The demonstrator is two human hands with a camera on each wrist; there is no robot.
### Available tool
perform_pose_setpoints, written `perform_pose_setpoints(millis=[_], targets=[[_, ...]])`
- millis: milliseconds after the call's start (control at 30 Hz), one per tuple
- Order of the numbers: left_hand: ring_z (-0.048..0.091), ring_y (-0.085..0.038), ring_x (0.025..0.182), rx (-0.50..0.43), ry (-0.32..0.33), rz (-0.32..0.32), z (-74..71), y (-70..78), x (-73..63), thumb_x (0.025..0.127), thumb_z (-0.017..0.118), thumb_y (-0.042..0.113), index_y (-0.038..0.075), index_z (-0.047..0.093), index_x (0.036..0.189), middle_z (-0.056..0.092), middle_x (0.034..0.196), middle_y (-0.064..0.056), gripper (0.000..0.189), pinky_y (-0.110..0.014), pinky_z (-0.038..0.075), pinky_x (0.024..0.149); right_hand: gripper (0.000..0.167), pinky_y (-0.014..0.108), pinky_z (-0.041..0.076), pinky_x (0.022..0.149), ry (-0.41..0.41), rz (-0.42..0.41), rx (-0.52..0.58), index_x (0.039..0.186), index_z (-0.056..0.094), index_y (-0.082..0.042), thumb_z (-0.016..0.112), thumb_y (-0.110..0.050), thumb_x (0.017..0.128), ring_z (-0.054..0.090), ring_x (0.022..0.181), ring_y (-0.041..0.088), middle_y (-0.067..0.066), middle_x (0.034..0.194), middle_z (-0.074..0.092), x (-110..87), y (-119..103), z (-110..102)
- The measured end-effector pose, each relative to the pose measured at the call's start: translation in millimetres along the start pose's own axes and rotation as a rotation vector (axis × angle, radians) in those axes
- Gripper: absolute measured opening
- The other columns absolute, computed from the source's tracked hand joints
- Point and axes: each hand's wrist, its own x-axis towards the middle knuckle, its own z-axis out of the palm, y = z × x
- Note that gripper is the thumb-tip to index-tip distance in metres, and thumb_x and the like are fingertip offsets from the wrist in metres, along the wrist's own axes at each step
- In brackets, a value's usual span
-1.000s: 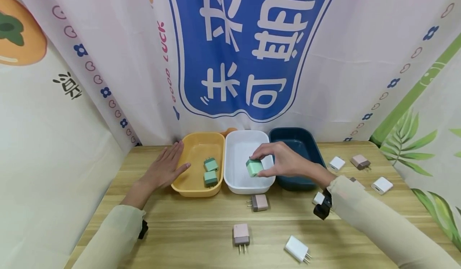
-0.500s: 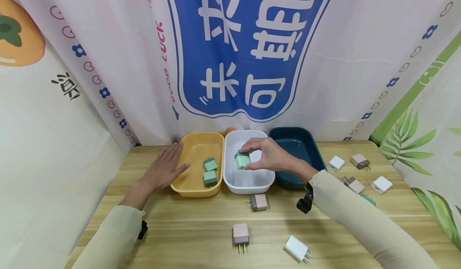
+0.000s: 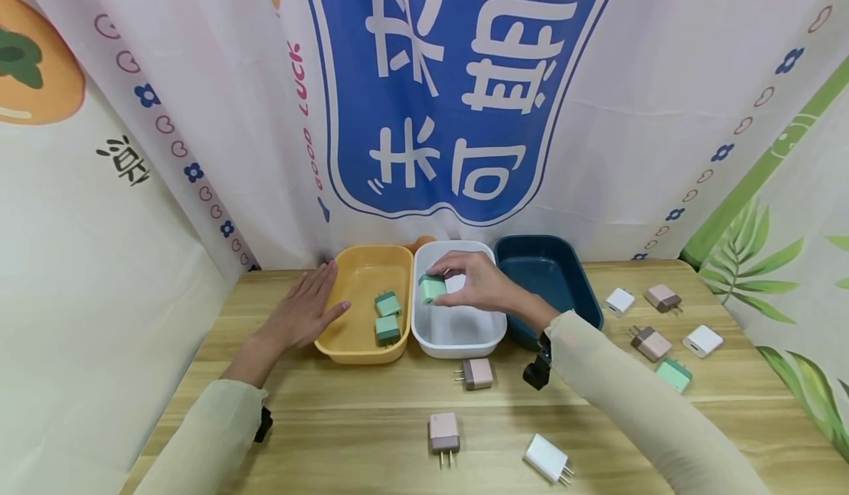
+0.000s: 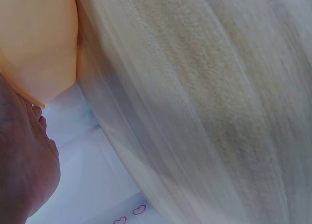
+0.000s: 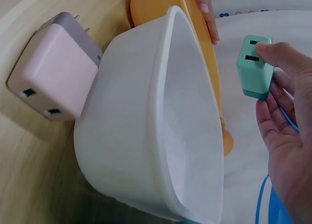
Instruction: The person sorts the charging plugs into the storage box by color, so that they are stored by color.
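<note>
Above the white bin (image 3: 459, 350), my right hand (image 3: 483, 283) pinches a green charger plug (image 3: 432, 289) between thumb and fingers. In the right wrist view two USB ports show on that green charger plug (image 5: 256, 68), held over the bin's rim. My left hand (image 3: 300, 311) rests against the left side of the yellow bin (image 3: 365, 357), fingers straight and thumb over the rim. Inside the yellow bin lie two green charger plugs, one (image 3: 388, 303) behind the other (image 3: 388, 329). In the left wrist view the left hand (image 4: 27, 155) touches the bin's outer wall.
A dark blue bin (image 3: 547, 274) stands right of the white one. Pink plugs (image 3: 477, 373) (image 3: 444, 432) and a white plug (image 3: 547, 458) lie in front. Several more plugs, including a green plug (image 3: 673, 374), lie at the right. A printed curtain (image 3: 265, 149) hangs behind.
My right hand has moved left with the green charger plug, from the white bin's right part to its left part. The left hand stays in place.
</note>
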Motion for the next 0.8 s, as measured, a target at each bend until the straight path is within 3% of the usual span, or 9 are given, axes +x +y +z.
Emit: perform_pose_setpoints(millis=[267, 533, 800], targets=[[0.007, -0.042, 0.163, 0.001, 0.007, 0.007, -0.2, 0.3, -1.1, 0.112, 0.031, 0.058, -0.003, 0.003, 0.168, 0.005, 0.177, -0.022, 0.087, -0.06, 0.004, 0.131, 0.046, 0.039, 0.06, 0.1, 0.064, 0.043, 0.048, 0.123, 0.078, -0.003, 0.093, -0.016, 0.082, 0.072, 0.105, 0.02, 0.008, 0.12, 0.077, 11.7, 8, 13], [0.005, -0.04, 0.164, -0.008, 0.018, 0.012, -0.5, 2.1, -2.4, 0.113, 0.032, 0.056, -0.002, 0.004, 0.168, 0.006, 0.177, -0.021, 0.085, -0.059, 0.004, 0.131, 0.047, 0.055, 0.057, 0.103, 0.114, 0.09, 0.141, 0.125, 0.077, -0.001, 0.093, -0.012, 0.081, 0.071, 0.107, 0.024, 0.011, 0.121, 0.075, 23.6, 15, 28], [0.006, -0.04, 0.164, -0.011, 0.019, 0.013, -2.1, 3.0, -2.5, 0.113, 0.033, 0.055, -0.003, 0.004, 0.168, 0.005, 0.177, -0.021, 0.085, -0.059, 0.004, 0.132, 0.047, 0.046, 0.059, 0.102, 0.133, 0.121, 0.131, 0.125, 0.076, -0.002, 0.092, -0.013, 0.082, 0.07, 0.107, 0.022, 0.009, 0.12, 0.074, 33.8, 18, 43]])
